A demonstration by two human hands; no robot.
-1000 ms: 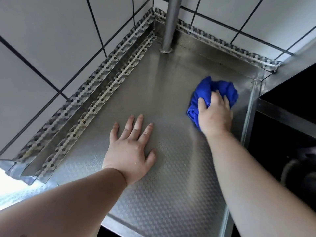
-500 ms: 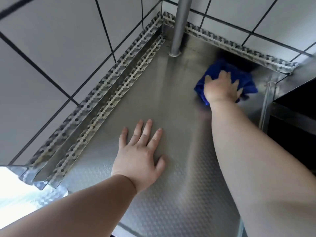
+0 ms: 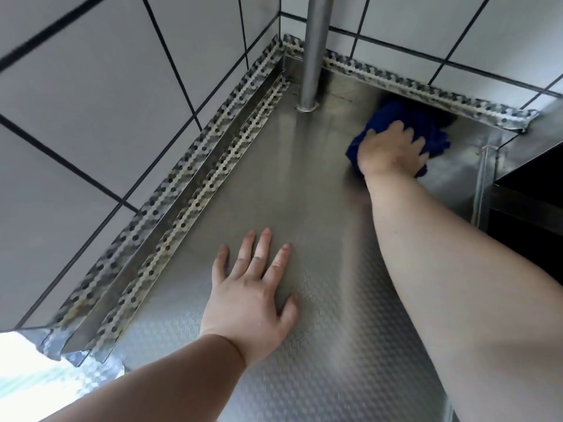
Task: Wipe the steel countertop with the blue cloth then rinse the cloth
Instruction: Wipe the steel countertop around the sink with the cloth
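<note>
Blue cloth (image 3: 399,129) near steel post (image 3: 313,56) — tiled corner

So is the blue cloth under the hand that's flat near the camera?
No, the left hand lies flat on bare countertop; the blue cloth is under the right hand.

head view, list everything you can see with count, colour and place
blue cloth: one, blue, bunched on the far right of the countertop near the back wall
steel countertop: one, grey embossed steel, fills the middle of the view
steel pole: one, grey, upright in the far corner of the countertop
patterned trim strips: several, silver and black, along the left and back edges
wall tiles: many, white with dark grout, left and back
right hand: one, on top of the cloth, pressing it down
left hand: one, flat on the countertop, fingers spread
</note>
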